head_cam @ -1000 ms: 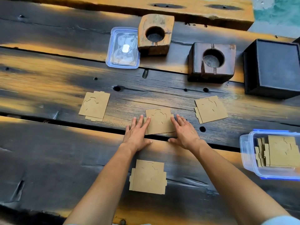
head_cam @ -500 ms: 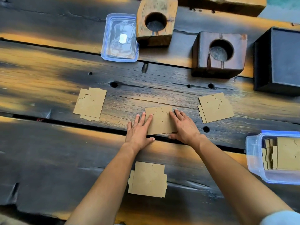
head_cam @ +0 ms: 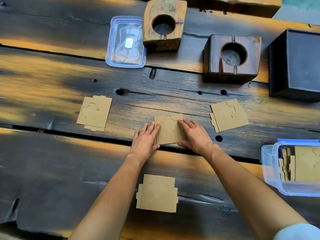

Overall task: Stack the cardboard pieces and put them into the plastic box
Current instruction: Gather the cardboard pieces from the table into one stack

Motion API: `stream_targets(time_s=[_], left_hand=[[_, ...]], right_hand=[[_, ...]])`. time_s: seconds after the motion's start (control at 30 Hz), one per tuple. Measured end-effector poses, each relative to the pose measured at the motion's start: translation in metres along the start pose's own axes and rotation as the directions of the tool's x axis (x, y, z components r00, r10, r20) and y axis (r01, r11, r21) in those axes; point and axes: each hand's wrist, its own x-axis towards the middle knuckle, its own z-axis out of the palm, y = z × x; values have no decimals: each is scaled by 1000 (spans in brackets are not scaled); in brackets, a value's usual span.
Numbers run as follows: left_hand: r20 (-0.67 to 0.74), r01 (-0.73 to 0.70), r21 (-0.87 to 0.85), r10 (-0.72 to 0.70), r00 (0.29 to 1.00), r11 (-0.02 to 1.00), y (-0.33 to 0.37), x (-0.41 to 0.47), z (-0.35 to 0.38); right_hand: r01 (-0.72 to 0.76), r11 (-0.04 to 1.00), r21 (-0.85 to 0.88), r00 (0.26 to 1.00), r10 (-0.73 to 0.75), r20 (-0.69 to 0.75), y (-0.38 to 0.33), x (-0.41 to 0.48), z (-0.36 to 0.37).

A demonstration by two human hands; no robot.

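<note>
Several small stacks of tan cardboard pieces lie on the dark wooden table. The middle stack (head_cam: 169, 129) is pressed between my left hand (head_cam: 146, 141) on its left edge and my right hand (head_cam: 194, 135) on its right edge, fingers flat over the card. Other stacks lie at the left (head_cam: 94, 115), at the right (head_cam: 228, 116) and near me between my forearms (head_cam: 157, 193). The clear plastic box (head_cam: 270, 163) with a blue rim stands at the right edge and holds more cardboard pieces (head_cam: 304, 163).
The box's clear lid (head_cam: 126, 42) lies at the back. Beside it stand a light wooden block with a round hole (head_cam: 164, 23), a dark wooden block with a hole (head_cam: 232, 58) and a black box (head_cam: 297, 64) at far right. Gaps run between the table planks.
Both hands have closed in further on the middle stack, the right hand's fingers sliding over its top. The view has shifted slightly; the other stacks stay put.
</note>
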Motion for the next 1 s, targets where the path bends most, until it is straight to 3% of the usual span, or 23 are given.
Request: stream_targets(time_s=[1.0], left_hand=[[-22, -111, 101, 114, 993, 989, -6, -76, -6]], right_hand=[[20, 998, -67, 999, -21, -28, -44, -84, 1]])
